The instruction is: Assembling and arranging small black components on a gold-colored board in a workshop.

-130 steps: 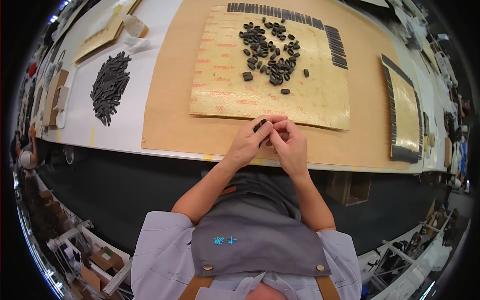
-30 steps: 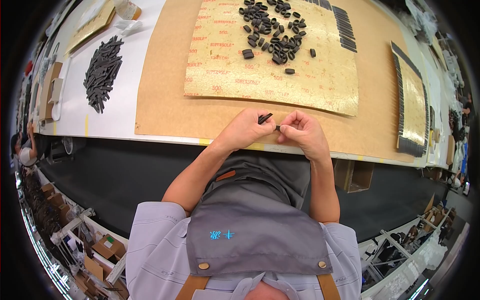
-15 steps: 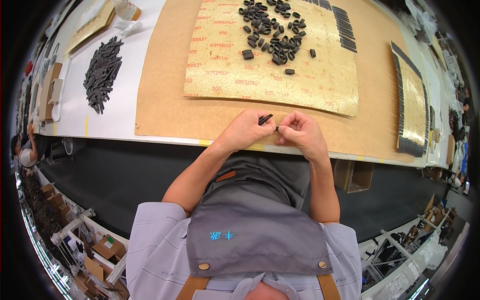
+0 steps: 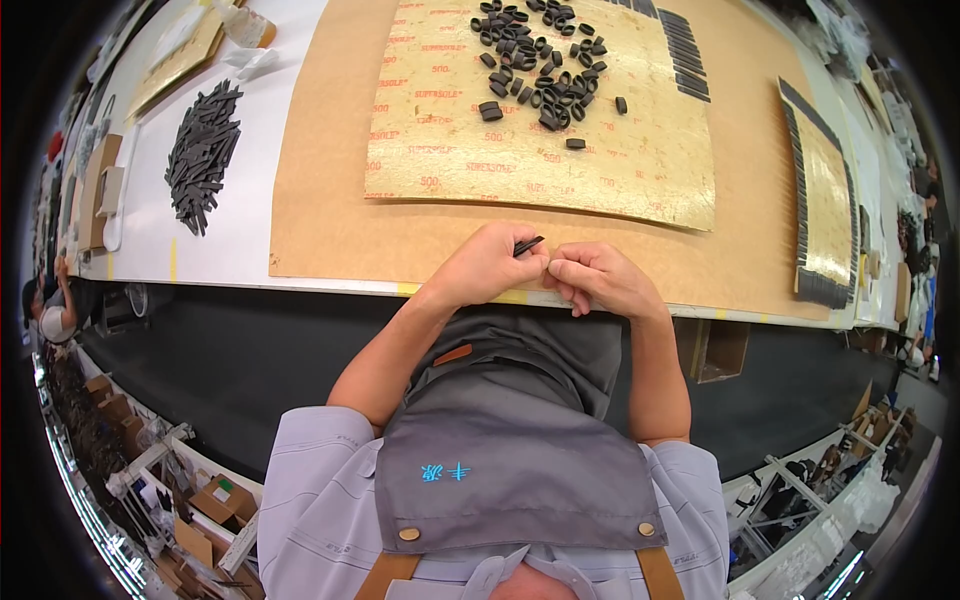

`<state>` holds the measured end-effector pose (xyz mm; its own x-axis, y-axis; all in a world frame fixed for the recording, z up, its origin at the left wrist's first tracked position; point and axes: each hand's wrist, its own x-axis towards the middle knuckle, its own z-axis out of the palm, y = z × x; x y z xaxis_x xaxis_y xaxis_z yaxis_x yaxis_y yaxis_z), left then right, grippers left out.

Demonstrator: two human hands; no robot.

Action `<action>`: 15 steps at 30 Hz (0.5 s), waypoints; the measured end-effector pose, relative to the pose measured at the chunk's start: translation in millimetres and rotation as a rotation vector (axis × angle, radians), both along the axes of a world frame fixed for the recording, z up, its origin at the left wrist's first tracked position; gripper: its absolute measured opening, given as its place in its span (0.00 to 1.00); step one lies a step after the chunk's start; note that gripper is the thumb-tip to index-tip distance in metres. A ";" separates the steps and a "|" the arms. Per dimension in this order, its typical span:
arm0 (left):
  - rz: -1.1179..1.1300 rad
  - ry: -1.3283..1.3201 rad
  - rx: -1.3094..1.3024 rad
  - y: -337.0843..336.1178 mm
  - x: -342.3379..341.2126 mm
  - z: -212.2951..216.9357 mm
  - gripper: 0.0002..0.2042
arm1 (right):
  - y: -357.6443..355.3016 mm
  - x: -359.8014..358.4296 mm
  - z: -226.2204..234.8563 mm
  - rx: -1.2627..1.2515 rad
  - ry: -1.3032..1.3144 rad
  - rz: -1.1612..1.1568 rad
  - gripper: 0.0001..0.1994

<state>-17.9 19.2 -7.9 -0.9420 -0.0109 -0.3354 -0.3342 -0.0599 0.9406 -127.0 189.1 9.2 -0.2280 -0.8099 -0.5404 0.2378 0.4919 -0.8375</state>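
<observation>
My left hand (image 4: 490,262) is closed on a few short black strips (image 4: 528,245), whose ends stick out between thumb and fingers. Close against its fingertips, my right hand (image 4: 606,278) is pinched at thumb and forefinger, its other fingers curled below. Whatever lies in that pinch is hidden. Both hands hover over the front edge of the table. Beyond them, many small black loops (image 4: 548,97) lie heaped on a gold-coloured board (image 4: 460,165). A pile of loose black strips (image 4: 203,155) rests on the white tabletop to the left.
Brown paper (image 4: 320,235) lies under the board. At the right, another gold panel (image 4: 822,190) has black strips along its edges. A bottle with amber contents (image 4: 250,28) and crumpled plastic (image 4: 252,63) sit at the far left. An open cardboard box (image 4: 722,350) is below the table edge.
My right hand has turned and lowered slightly, its fingers curling down. The small dark piece seen between the fingertips earlier is now hidden. My left hand keeps its strips.
</observation>
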 end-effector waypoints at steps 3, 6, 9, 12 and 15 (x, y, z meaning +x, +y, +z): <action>0.018 0.024 -0.069 -1.6 2.4 2.4 0.05 | 0.3 8.1 -2.1 -0.022 0.074 -0.165 0.13; -0.011 0.058 -0.036 -4.8 5.0 5.6 0.05 | 1.2 11.9 -4.9 -0.046 0.094 -0.198 0.13; 0.012 0.148 -0.047 -5.2 8.1 3.9 0.06 | -6.9 13.6 3.5 -0.020 0.046 -0.200 0.14; 0.070 0.113 -0.050 -5.2 6.2 4.2 0.06 | -4.6 7.3 -3.0 -0.097 -0.094 -0.168 0.15; 0.079 0.140 -0.032 -6.9 5.1 4.6 0.07 | -1.4 3.2 -3.0 -0.167 -0.181 -0.181 0.15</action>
